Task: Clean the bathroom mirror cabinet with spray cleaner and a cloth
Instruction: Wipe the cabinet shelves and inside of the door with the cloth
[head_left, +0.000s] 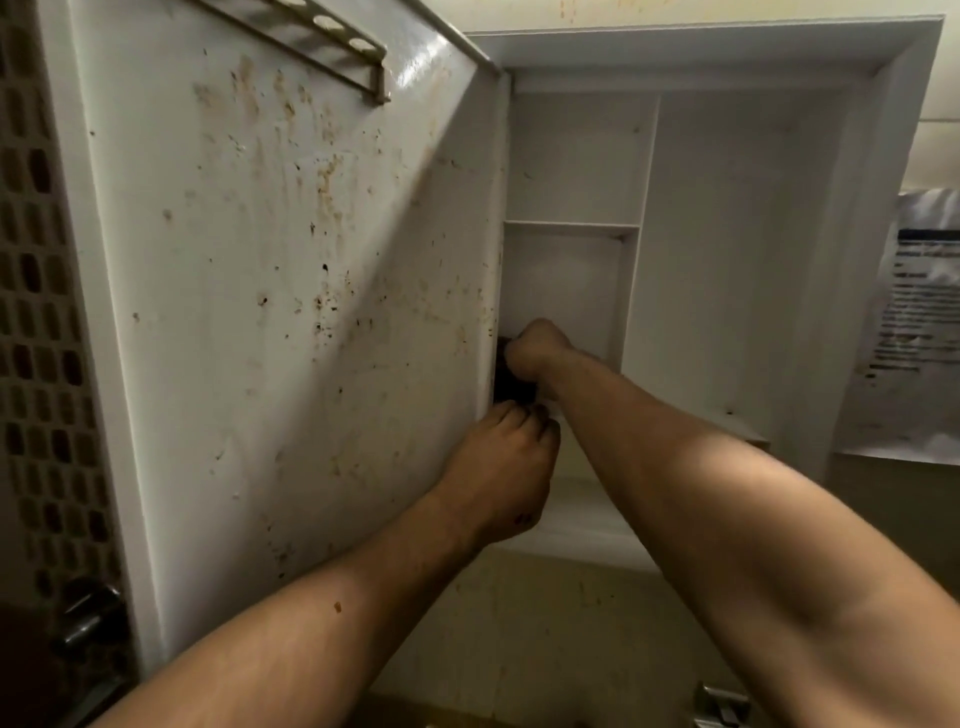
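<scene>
The white mirror cabinet (727, 260) hangs open, with bare shelves inside. Its door (270, 312) swings out to the left, and brown stains and specks cover its inner face. My right hand (535, 348) reaches into the lower left compartment and grips a dark cloth (511, 387) against the hinge edge of the door. My left hand (498, 467) is just below it with curled fingers at the door's hinge edge, touching the cloth's lower end. No spray bottle is in view.
A perforated rack (322, 36) is fixed at the top of the door. A crumpled printed paper (914, 322) hangs on the wall to the right. A metal fitting (722, 701) shows at the bottom, and tiled wall (36, 312) runs along the left.
</scene>
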